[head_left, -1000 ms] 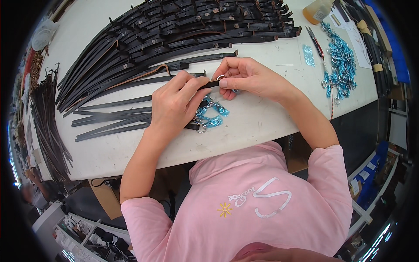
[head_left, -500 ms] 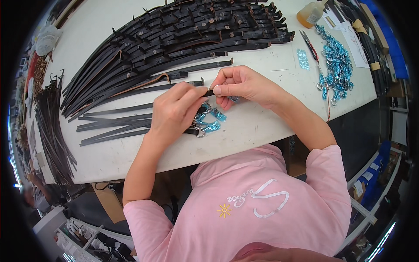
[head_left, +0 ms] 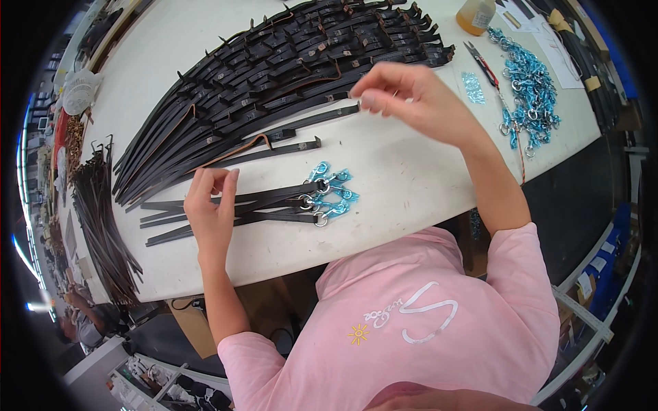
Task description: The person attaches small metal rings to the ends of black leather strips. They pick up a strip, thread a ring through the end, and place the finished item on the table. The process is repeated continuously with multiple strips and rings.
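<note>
Two hands apart above a worktop of black straps and blue-wrapped hooks

At the left edge of the worktop (head_left: 397, 178) stands a white plastic basket (head_left: 81, 92). Nearer the front left corner, a loose bundle of thin dark straps (head_left: 103, 219) runs along that same edge. From there toward the back edge spreads a large heap of black straps (head_left: 274, 82), laid in overlapping rows with their bent ends pointing right; a few show brown edges.

The left hand (head_left: 214, 198) is over the left part of the worktop, near its front edge. Its fingers are curled, with the thumb apart from them and nothing seen between. Under and beside it lies a small group of black straps (head_left: 264, 198), some crossing. Their right ends carry metal rings (head_left: 321, 219) and metal hooks in blue wrap (head_left: 336, 193), around the middle of the worktop.

The right hand (head_left: 384, 96) is up and farther back, its thumb and fingers curved with a gap between. The fingertips are blurred beside the end of one strap at the heap's front; whether they touch it cannot be told.

Farther right lie a patch of clear blue plastic (head_left: 473, 88) and red-handled snips (head_left: 484, 64). A bottle of amber liquid (head_left: 474, 17) stands toward the back right corner. Near the right edge sits a pile of blue-wrapped hooks (head_left: 531, 89), with white paper (head_left: 563, 61) just beyond it.
</note>
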`<act>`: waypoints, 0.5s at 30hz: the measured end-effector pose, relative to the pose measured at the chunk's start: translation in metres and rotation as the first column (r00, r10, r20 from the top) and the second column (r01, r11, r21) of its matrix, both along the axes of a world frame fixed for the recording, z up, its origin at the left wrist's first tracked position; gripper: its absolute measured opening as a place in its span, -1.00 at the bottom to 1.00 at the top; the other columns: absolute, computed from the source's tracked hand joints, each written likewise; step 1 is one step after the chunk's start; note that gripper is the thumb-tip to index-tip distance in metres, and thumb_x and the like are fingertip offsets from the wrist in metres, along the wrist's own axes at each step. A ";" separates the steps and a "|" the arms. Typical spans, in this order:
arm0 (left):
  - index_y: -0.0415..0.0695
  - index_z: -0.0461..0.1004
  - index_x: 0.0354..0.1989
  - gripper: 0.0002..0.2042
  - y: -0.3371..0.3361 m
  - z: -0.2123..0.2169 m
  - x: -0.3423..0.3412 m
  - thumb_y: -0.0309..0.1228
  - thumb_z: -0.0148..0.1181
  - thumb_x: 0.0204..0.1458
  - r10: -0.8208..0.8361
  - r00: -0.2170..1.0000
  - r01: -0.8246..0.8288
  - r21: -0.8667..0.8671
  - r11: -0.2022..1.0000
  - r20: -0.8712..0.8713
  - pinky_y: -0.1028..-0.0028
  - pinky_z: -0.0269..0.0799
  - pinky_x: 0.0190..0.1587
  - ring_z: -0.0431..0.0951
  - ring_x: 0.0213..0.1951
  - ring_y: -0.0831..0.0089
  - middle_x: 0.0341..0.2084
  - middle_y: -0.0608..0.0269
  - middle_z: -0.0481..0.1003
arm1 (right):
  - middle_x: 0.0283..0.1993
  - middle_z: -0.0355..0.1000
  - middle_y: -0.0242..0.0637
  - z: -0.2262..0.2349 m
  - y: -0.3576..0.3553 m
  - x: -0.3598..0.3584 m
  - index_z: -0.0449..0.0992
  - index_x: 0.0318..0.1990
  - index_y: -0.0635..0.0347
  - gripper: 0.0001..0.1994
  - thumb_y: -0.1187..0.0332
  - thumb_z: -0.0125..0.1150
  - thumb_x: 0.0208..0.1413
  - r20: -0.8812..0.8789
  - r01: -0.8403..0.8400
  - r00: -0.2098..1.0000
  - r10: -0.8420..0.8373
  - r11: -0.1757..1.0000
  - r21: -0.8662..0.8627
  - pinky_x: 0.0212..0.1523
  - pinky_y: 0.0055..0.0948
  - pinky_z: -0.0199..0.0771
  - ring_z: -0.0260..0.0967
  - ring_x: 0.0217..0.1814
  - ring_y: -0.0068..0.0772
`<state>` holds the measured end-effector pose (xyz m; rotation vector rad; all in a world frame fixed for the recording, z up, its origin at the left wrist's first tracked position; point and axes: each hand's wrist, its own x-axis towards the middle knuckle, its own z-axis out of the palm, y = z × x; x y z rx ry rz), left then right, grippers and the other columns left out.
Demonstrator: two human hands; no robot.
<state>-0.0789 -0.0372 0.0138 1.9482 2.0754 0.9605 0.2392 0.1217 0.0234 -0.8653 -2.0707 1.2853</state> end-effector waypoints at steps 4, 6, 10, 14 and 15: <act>-0.29 0.54 -0.31 -0.92 0.038 0.018 0.034 -0.53 0.25 0.18 -0.164 0.977 0.156 0.066 0.986 0.137 0.57 0.29 -0.35 0.35 -0.48 0.58 -0.51 0.31 0.47 | -0.23 0.59 -0.39 0.011 0.034 0.046 0.61 -0.05 0.23 -0.80 0.33 0.19 0.30 -0.153 0.322 0.941 -0.303 0.940 0.117 -0.13 -0.57 0.55 0.54 -0.16 -0.60; -0.28 0.55 -0.30 -0.93 0.055 0.016 0.046 -0.53 0.25 0.18 -0.232 0.954 0.215 0.103 0.971 0.188 0.59 0.29 -0.35 0.36 -0.48 0.60 -0.50 0.32 0.49 | -0.24 0.60 -0.38 0.009 0.051 0.077 0.61 -0.05 0.20 -0.78 0.29 0.21 0.29 -0.086 0.466 0.885 -0.458 0.867 0.176 -0.17 -0.56 0.54 0.54 -0.18 -0.61; -0.27 0.56 -0.28 -0.95 0.065 -0.010 0.049 -0.54 0.26 0.17 -0.269 0.924 0.228 0.174 0.958 0.272 0.60 0.31 -0.35 0.38 -0.47 0.63 -0.50 0.33 0.51 | -0.23 0.58 -0.38 -0.008 0.061 0.108 0.62 -0.05 0.14 -0.78 0.26 0.26 0.25 0.194 0.534 0.780 -0.594 0.795 0.286 -0.21 -0.52 0.52 0.53 -0.24 -0.59; -0.27 0.57 -0.28 -0.95 0.060 -0.021 0.045 -0.55 0.25 0.17 -0.228 0.935 0.186 0.171 0.968 0.273 0.61 0.36 -0.35 0.44 -0.47 0.63 -0.49 0.30 0.54 | -0.22 0.51 -0.34 -0.027 0.054 0.092 0.60 -0.13 0.16 -0.81 0.29 0.30 0.19 0.268 0.425 0.793 -0.547 0.812 0.400 -0.20 -0.43 0.51 0.52 -0.29 -0.43; -0.27 0.57 -0.28 -0.96 0.057 -0.021 0.041 -0.55 0.26 0.16 -0.205 0.941 0.164 0.168 0.972 0.269 0.60 0.37 -0.35 0.45 -0.47 0.61 -0.49 0.29 0.54 | -0.22 0.47 -0.31 -0.037 0.056 0.087 0.58 -0.17 0.18 -0.82 0.30 0.31 0.16 0.268 0.383 0.799 -0.538 0.799 0.463 -0.19 -0.40 0.51 0.52 -0.28 -0.37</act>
